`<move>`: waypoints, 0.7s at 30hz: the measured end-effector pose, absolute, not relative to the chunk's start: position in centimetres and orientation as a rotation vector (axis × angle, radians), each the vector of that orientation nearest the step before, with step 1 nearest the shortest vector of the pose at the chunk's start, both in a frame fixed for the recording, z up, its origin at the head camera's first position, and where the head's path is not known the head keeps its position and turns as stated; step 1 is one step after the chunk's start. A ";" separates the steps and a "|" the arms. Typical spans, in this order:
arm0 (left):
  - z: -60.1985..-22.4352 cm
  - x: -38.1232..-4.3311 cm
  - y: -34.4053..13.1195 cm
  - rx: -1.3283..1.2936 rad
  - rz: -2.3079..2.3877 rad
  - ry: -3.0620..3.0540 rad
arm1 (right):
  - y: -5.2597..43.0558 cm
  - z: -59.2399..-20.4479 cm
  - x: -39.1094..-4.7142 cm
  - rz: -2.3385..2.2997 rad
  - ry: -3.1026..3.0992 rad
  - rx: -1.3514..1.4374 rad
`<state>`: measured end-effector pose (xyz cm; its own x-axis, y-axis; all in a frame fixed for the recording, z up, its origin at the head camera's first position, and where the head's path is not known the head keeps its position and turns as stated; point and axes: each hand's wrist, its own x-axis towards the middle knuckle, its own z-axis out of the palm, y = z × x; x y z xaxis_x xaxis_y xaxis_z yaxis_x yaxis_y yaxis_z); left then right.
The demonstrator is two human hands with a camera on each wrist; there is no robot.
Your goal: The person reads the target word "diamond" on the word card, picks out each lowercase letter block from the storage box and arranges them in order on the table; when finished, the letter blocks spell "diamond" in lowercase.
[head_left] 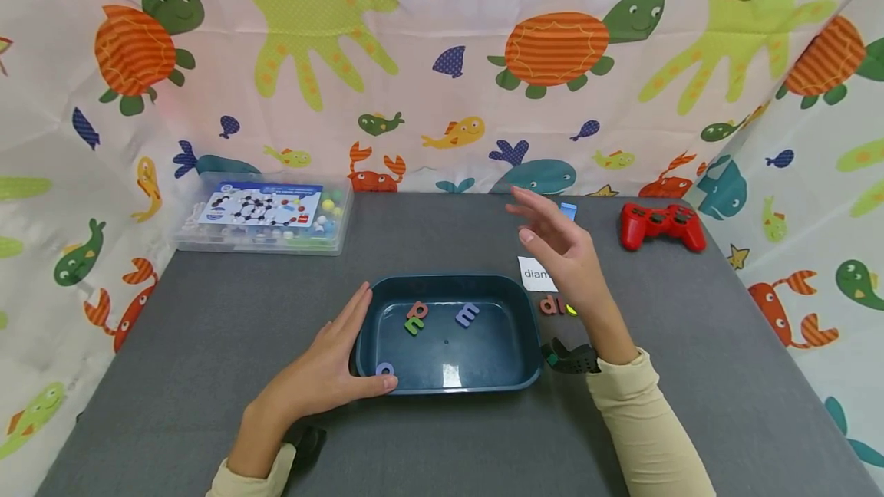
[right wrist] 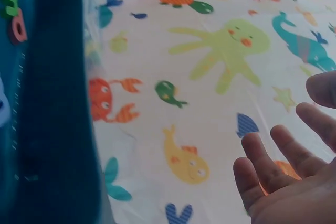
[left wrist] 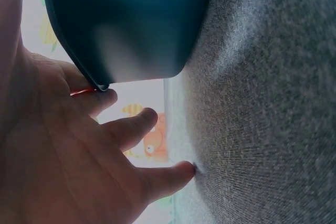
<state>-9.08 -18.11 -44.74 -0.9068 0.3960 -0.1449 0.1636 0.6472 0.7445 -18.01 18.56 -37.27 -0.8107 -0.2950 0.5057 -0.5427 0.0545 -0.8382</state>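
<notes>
Near the middle of the head frame, braced a dark blue tray point(head_left: 476, 355) on a grey cloth point(head_left: 442, 443) with the left hand point(head_left: 324, 366) at its left end, resting the thumb on the lower left rim. Had the other left fingers straight, spread apart in the left wrist view, with one fingertip touching the cloth. Held the right hand point(head_left: 562, 244) in the air right of the tray, grasping nothing, with fingers loosely bent and apart. Had inside the tray a reddish letter point(head_left: 417, 311) just above a green letter point(head_left: 413, 324) at upper left, a purple m point(head_left: 467, 314) right of both, and a bluish letter point(head_left: 384, 364), partly hidden, beside the left thumb. Saw right of the tray a white card point(head_left: 533, 274), partly covered by the right hand, above a row of small letters point(head_left: 560, 305). Saw also a red controller point(head_left: 661, 227) at right and a clear plastic box point(head_left: 262, 213) at upper left
</notes>
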 end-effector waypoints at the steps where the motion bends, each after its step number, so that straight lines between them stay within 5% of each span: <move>1: -44.7 -9.1 -18.1 0.451 1.120 2.575 | 18.2 -37.4 -18.0 1.837 -2.141 0.871; 21: -44.8 -9.1 -18.2 0.475 1.125 2.585 | 14.8 -40.1 -17.9 1.722 -2.583 1.333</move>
